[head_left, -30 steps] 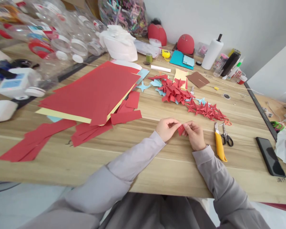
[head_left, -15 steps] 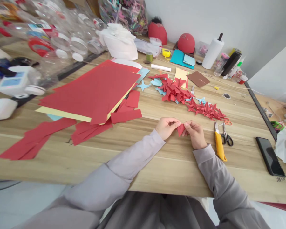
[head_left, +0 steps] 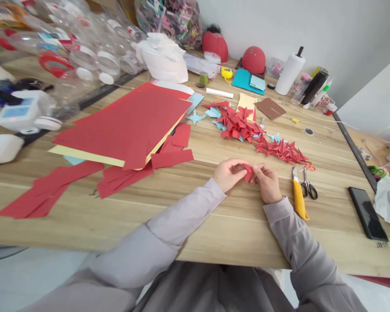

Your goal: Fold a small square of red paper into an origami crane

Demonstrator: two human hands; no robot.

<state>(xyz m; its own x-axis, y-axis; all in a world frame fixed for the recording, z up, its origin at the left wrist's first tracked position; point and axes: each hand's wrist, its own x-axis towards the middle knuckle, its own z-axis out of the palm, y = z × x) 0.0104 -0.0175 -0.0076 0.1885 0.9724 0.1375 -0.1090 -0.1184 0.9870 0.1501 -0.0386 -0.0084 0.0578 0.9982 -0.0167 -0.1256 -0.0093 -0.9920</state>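
Note:
Between my two hands is a small folded piece of red paper (head_left: pixel 248 173), held just above the table. My left hand (head_left: pixel 230 174) pinches its left side with thumb and fingers. On the other side, my right hand (head_left: pixel 265 181) grips the paper's right edge between thumb and forefinger. Beyond the hands lies a heap of folded red paper stars (head_left: pixel 238 123), with a few light blue ones mixed in. A row of red stars (head_left: pixel 281 149) trails from it to the right. One blue star (head_left: pixel 195 116) lies apart.
Large red sheets (head_left: pixel 126 123) and cut red strips (head_left: pixel 48 190) cover the left. Right of my hands are a yellow-handled cutter (head_left: pixel 299 197), scissors (head_left: pixel 308 187) and a phone (head_left: pixel 368 213). Clear plastic bottles (head_left: pixel 81 54) crowd the back left. A brown paper square (head_left: pixel 270 108) lies farther back.
The red paper has turned slightly in my fingers and now shows a different fold. My left fingers have shifted their hold a little; the table items stay put.

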